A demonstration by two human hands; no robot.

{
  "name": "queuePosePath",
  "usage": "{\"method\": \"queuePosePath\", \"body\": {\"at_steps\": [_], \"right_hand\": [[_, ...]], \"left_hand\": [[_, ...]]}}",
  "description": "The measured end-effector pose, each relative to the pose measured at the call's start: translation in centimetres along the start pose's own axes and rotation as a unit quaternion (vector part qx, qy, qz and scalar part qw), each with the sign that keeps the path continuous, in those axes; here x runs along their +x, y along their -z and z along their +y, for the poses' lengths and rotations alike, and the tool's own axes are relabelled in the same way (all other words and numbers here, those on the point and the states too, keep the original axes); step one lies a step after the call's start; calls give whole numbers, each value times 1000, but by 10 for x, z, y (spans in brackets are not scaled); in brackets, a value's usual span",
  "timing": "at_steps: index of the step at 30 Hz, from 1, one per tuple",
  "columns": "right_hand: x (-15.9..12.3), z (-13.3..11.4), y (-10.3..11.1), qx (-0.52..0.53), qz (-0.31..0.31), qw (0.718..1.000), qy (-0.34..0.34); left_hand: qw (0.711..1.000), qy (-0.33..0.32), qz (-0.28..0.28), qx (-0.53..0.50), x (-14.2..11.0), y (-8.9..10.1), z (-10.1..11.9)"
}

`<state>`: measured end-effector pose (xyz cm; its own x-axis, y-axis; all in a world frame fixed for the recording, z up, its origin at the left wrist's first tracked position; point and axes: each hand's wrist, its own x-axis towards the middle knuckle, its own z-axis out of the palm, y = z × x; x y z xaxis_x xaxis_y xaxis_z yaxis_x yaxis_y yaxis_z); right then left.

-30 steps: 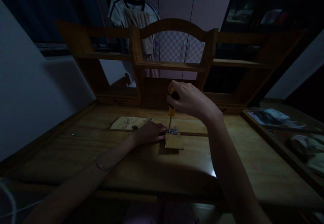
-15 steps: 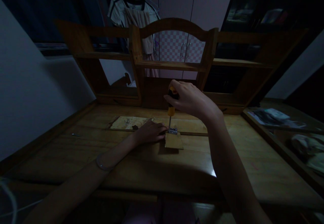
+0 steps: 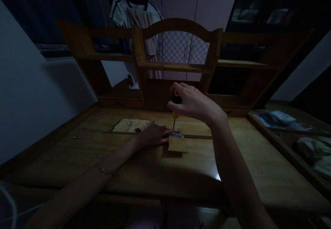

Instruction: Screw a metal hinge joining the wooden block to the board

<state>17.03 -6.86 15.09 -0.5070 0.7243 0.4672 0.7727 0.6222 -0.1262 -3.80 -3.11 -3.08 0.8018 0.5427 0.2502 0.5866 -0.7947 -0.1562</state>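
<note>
right fingers [image 3: 172,105] hold screwdriver [image 3: 175,114] upright — at hinge [image 3: 177,134]; left fingers [image 3: 163,140] beside

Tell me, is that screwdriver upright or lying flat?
Roughly upright: the right hand holds the screwdriver by its handle, with the shaft pointing down to the small metal piece.

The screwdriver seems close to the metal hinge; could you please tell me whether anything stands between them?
Nothing visible does: the screwdriver, in the right hand, reaches down to the metal hinge; the left hand lies beside it.
</note>
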Motion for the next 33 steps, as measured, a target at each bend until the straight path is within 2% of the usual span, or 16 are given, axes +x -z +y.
{"method": "queuePosePath", "body": {"at_steps": [4, 10, 16, 23, 33], "right_hand": [[0, 0, -1, -7, 0, 1000, 11], [0, 3, -1, -24, -2, 1000, -15], [1, 1, -1, -7, 0, 1000, 10], [2, 2, -2, -37, 8, 999, -18], [2, 2, -1, -31, 8, 999, -3]], "left_hand": [[1000, -3, 1, -2, 0, -2, 0], [1000, -7, 6, 4, -1, -6, -3], [1000, -4, 0, 5, 0, -2, -1], [1000, -3, -5, 1, 1, 0, 0], [1000, -9, 4, -1, -1, -2, -2]]}}
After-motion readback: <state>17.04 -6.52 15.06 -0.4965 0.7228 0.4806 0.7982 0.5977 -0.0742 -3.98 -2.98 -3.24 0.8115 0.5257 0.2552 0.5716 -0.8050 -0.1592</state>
